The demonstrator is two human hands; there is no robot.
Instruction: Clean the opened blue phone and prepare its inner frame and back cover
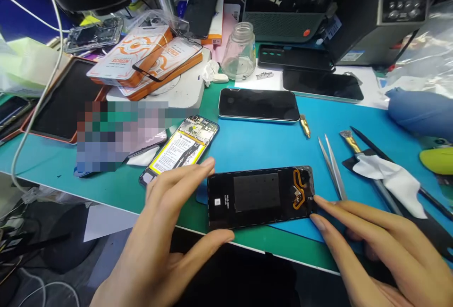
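A black phone back cover (257, 194) is held between my two hands, its inner side up, with an orange flex cable (299, 191) near its right end. My left hand (170, 222) grips the left end, index finger at the top edge and thumb at the lower edge. At the right end, my right hand (368, 236) has thumb and index finger closed on the edge. An opened phone (184, 146) with its battery and board exposed lies just beyond my left hand. Metal tweezers (332, 168) rest beyond my right hand.
A dark-screened phone (259, 104) lies on the blue mat (244, 144), beside a small brass piece (305, 127). A brush (350, 141) and white cloth (391, 179) are at right. Behind stand a glass jar (240, 52) and stacked screen boxes (130, 54). The table's front edge is close.
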